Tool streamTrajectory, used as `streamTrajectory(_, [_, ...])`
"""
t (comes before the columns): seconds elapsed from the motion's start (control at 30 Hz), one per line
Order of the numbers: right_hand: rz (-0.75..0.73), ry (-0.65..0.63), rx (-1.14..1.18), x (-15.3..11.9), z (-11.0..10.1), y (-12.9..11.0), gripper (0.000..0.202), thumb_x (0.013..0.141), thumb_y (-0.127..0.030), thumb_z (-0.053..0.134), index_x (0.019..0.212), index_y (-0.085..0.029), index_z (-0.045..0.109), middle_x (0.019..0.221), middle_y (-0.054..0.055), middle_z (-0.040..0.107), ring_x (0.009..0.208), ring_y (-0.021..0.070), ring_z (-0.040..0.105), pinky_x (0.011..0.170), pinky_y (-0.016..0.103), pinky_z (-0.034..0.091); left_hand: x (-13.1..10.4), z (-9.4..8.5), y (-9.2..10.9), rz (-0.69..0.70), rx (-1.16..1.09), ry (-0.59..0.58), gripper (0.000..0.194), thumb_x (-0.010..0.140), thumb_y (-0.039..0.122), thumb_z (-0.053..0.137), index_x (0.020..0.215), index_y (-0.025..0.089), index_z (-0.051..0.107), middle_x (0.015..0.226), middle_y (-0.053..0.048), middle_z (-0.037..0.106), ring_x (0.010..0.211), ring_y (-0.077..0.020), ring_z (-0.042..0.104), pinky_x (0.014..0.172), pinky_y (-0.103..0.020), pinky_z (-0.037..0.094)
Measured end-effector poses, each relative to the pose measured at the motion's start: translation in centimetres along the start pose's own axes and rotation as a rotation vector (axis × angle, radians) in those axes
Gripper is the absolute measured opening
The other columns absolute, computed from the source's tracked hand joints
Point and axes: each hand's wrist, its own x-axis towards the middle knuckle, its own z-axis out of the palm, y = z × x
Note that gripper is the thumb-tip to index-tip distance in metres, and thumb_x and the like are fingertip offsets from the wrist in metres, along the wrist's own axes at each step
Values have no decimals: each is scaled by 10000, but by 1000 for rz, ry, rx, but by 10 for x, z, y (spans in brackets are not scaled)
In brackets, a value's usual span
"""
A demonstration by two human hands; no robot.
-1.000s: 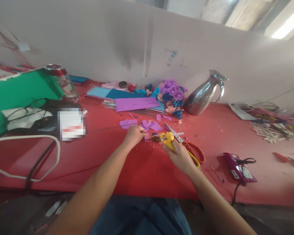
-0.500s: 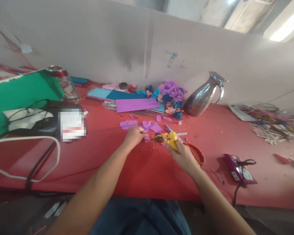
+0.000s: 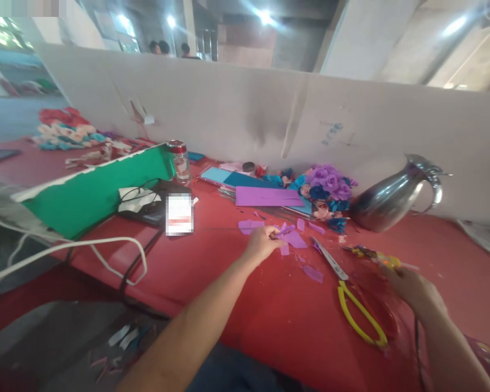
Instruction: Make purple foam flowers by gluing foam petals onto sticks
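Note:
My left hand (image 3: 261,245) is closed in a pinch on a small purple paper piece (image 3: 285,232), just above loose purple scraps (image 3: 297,239) on the red table. Well to the right, my right hand (image 3: 418,291) is closed on a yellow glue gun (image 3: 389,260), its dark, crusted nozzle pointing left. The gun is low over the table; whether it touches the surface I cannot tell. Between my hands lie scissors (image 3: 361,313) with yellow handles, their blades partly apart and pointing away from me. Another purple scrap (image 3: 312,273) lies left of the blades.
A purple sheet (image 3: 269,196) tops a stack of blue sheets. Behind the scraps sit paper flowers (image 3: 326,182) and a metal jug (image 3: 392,193). A glass bottle (image 3: 180,163), a green board (image 3: 102,193) and a white cable (image 3: 139,256) are at left.
My right hand has carried the glue gun rightward, away from my left hand, uncovering the scissors. My left hand still pinches purple paper. The view has swung left.

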Motion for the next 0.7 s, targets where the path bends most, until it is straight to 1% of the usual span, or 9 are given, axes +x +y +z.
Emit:
streamTrajectory(0.03, [19,29,-155,-3,-4,-9,439,746,-603,551,685,-186,675,782,232,691,777,434,649,658,537,478,0,0,-1,-3,-33,12,139,593,228,719,676,169,624,595,52,545,591,-109,484,582,-225,339])
streamTrajectory(0.07, [-5,59,-225,-9,-8,-24,440,770,-574,529,804,-175,710,908,239,702,903,460,634,738,558,471,0,1,-1,-2,-58,18,161,584,227,731,682,168,618,599,50,552,592,-110,491,589,-227,352])
streamTrajectory(0.1, [-68,57,-190,-16,-11,-42,427,792,-524,516,910,-169,721,993,224,703,964,442,627,801,545,467,0,1,-1,2,-81,16,183,576,234,745,686,168,614,602,47,559,594,-112,498,594,-230,361])
streamTrajectory(0.17, [-213,-25,76,-33,-12,-86,401,804,-484,523,973,-180,723,1023,162,722,961,365,651,840,488,480,-1,0,2,16,-134,-14,227,565,265,767,694,167,608,618,35,580,606,-123,519,599,-238,375])
streamTrajectory(0.23, [-419,-208,342,-51,-7,-131,364,800,-460,548,976,-199,732,1001,110,742,942,303,669,848,433,494,-2,-1,6,23,-197,-60,268,549,289,781,708,168,602,646,23,604,622,-135,544,607,-247,390])
streamTrajectory(0.3, [-525,-339,453,-63,4,-168,295,790,-362,577,987,-216,740,1016,77,747,949,264,673,859,394,494,-4,-2,11,17,-204,-64,289,520,273,792,703,169,594,647,23,610,619,-140,552,613,-254,398])
streamTrajectory(0.37, [-577,-402,462,-68,15,-190,260,773,-269,588,973,-217,747,1012,65,752,934,244,673,841,365,488,-4,-4,14,8,-200,-64,279,531,249,778,728,173,596,663,21,623,633,-148,566,616,-258,404])
streamTrajectory(0.5, [-588,-403,449,-70,32,-197,287,780,-186,543,974,-242,747,955,30,756,863,198,666,790,311,466,-4,-5,18,40,-190,-112,279,553,246,772,756,179,593,710,12,640,668,-159,585,632,-263,414])
streamTrajectory(0.7, [-543,-335,451,-76,39,-189,220,784,-260,529,790,-206,743,707,0,709,666,152,606,620,248,405,-4,-3,18,53,-118,-129,282,576,263,772,752,186,565,737,15,613,690,-148,557,652,-253,399])
